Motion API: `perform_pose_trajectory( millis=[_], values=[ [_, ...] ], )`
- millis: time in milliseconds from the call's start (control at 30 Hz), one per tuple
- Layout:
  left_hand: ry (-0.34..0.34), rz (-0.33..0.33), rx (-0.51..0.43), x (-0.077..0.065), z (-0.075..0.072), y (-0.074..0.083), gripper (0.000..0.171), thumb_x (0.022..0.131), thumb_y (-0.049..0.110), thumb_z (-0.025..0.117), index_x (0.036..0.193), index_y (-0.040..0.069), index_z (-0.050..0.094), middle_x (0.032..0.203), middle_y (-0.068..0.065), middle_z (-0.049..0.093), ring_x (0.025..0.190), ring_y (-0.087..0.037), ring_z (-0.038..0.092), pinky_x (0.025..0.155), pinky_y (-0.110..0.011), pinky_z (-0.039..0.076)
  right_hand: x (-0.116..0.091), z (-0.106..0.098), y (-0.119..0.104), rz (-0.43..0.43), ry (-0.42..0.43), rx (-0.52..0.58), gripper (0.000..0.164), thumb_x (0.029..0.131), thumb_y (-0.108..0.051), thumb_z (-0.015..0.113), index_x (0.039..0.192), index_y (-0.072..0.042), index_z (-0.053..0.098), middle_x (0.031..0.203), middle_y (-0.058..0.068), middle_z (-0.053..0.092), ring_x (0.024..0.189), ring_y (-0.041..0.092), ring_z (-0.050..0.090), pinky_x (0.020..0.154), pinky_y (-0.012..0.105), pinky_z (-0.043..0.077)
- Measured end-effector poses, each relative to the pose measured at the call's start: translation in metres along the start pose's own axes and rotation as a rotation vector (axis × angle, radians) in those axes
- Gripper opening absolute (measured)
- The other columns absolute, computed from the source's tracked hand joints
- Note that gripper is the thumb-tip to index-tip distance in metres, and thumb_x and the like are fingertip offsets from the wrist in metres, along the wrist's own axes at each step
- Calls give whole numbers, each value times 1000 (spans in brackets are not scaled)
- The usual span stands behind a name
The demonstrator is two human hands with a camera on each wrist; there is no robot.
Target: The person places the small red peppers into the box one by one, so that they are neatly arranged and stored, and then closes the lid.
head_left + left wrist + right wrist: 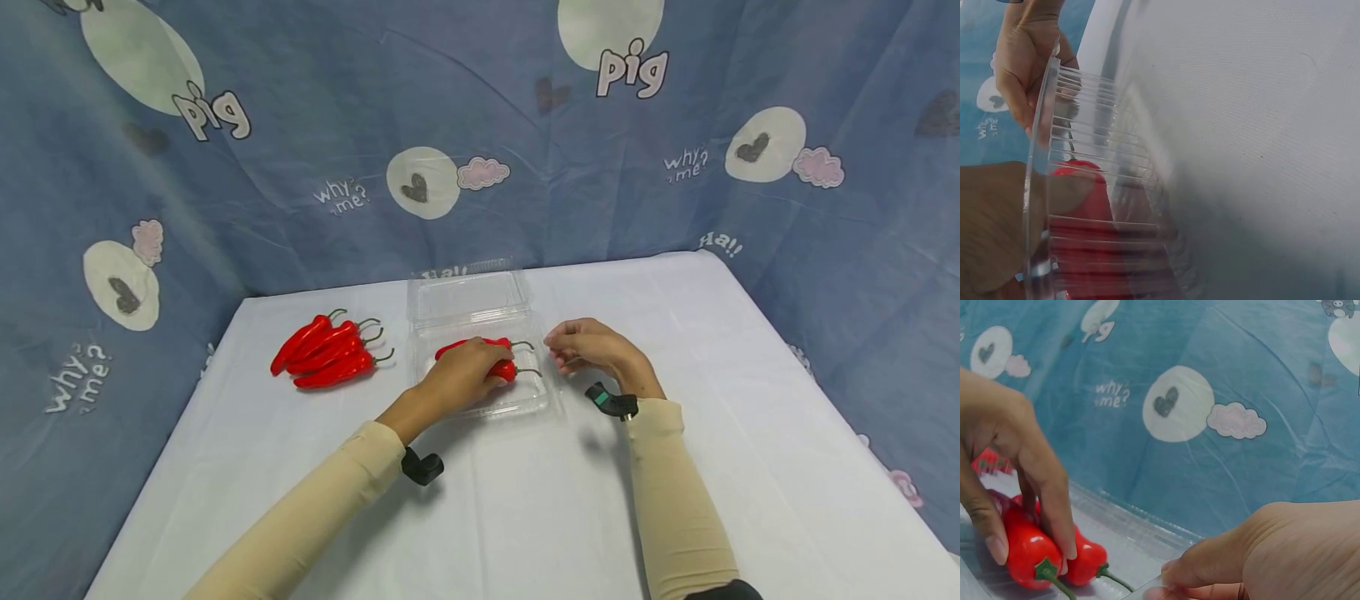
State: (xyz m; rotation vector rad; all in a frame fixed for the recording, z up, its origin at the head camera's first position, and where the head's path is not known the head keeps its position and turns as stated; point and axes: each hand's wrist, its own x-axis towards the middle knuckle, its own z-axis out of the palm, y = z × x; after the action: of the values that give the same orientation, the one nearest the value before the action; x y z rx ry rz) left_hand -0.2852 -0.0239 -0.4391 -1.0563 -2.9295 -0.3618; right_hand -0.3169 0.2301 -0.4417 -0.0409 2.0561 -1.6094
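Note:
My left hand (pixel 459 377) reaches into a clear plastic box (pixel 517 405) and grips a red chili pepper (pixel 1030 553), thumb on one side and fingers on the other. Beside it in the box lies a second red chili pepper (pixel 1090 557), its green stem pointing right. The palm hides part of both in the head view. At the box's right side, my right hand (pixel 594 347) pinches the rim between thumb and fingers, seen in the right wrist view. Through the ribbed box wall (pixel 1097 144), the left wrist view shows red pepper and the left thumb.
The box's hinged clear lid (pixel 468 298) lies open behind it. Several red chili peppers (pixel 333 354) lie side by side on the white tablecloth (pixel 517 517) at the left. A blue printed curtain (pixel 480 100) stands along the table's back and sides.

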Motion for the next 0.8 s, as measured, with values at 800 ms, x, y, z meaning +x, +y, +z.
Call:
perform_pose_trajectory(
  millis=[800],
  values=[
    [-30,-18,69,1,3,6,40,88,24,80,126,18,69,117,4,70,113,-20,60,87,-33,56,0,-1,1,-11,-12,-4,26,100,-18,61,110,6,59,79,4,61,68,15,61,73,36,57]
  ],
)
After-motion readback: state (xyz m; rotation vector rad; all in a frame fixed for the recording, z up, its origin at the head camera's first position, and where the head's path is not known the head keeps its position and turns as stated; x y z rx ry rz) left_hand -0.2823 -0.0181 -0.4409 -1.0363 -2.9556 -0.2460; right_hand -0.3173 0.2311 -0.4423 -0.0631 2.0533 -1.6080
